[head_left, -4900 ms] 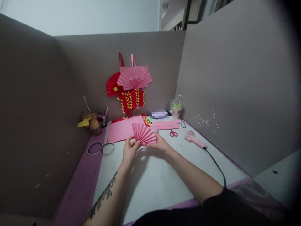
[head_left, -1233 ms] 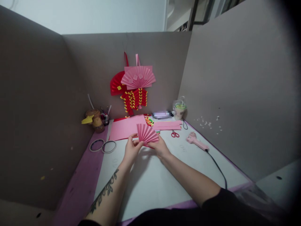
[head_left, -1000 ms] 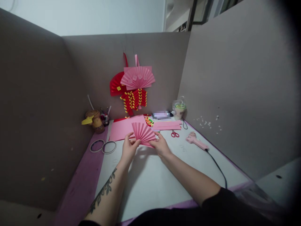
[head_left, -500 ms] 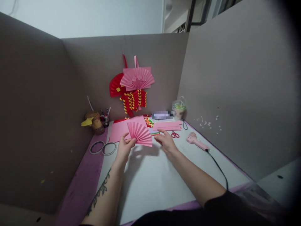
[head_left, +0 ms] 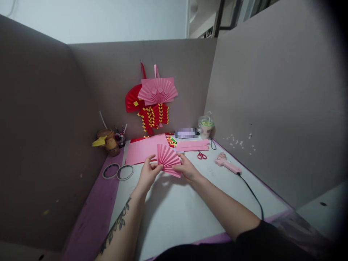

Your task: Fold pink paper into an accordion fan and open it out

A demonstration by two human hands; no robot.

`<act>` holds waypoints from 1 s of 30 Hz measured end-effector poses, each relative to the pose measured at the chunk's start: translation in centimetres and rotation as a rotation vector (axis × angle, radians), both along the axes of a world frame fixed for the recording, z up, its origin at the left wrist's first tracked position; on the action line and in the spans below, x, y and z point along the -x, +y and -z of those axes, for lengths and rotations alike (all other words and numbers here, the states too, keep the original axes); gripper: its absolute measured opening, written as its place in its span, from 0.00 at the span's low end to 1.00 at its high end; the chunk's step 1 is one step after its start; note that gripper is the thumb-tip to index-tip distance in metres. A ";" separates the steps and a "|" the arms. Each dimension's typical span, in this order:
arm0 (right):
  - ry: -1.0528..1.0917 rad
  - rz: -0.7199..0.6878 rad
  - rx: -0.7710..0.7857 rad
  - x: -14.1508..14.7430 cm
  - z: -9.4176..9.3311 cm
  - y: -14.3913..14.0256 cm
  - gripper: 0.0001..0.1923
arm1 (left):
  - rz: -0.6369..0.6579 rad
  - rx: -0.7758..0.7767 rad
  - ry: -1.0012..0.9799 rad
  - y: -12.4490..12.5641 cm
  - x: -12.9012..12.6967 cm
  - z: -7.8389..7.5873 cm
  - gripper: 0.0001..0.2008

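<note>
A pleated pink paper fan (head_left: 168, 159) is held up just above the white table top (head_left: 174, 214). My left hand (head_left: 148, 174) pinches the fan at its narrow folded base. My right hand (head_left: 187, 168) grips the fan's lower right edge, its fingers partly behind the pleats. Both forearms reach in from the bottom of the view.
Flat pink sheets (head_left: 144, 148) and pink strips (head_left: 191, 145) lie behind the fan. Red scissors (head_left: 201, 155) and a pink glue gun (head_left: 227, 163) with a black cord lie to the right. Two tape rings (head_left: 117, 171) lie left. Finished fans (head_left: 156, 92) hang on the back partition.
Half a second ago my right hand was off the fan, which my left hand held alone; now the right hand grips its right edge again and the fan sits lower and more to the right.
</note>
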State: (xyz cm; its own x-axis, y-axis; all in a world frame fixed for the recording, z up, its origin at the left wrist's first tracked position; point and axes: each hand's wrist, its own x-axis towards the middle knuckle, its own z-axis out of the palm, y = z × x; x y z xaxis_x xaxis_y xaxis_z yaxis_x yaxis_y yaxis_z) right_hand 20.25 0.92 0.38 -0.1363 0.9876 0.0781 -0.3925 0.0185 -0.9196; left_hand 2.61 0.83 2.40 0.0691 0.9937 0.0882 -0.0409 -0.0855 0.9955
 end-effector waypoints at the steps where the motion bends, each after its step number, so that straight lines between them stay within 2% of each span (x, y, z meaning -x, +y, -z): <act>1: 0.000 0.003 0.004 0.0 0.2 0.1 0.31 | 0.006 -0.007 0.005 0.0 0.0 0.0 0.34; 8: 0.063 -0.030 -0.053 0.7 0.6 0.0 0.31 | 0.065 -0.037 0.022 -0.2 -0.4 0.3 0.33; 18: 0.095 0.071 -0.023 1.7 0.9 -0.3 0.30 | -0.063 0.117 -0.115 -0.7 -1.0 0.2 0.35; 24: 0.117 0.103 -0.010 1.9 0.4 -0.6 0.32 | -0.052 0.130 -0.083 -1.1 -1.3 -0.4 0.34; 30: 0.139 0.086 -0.036 1.8 0.8 -0.2 0.31 | -0.045 0.118 -0.077 -1.1 -1.3 -0.4 0.35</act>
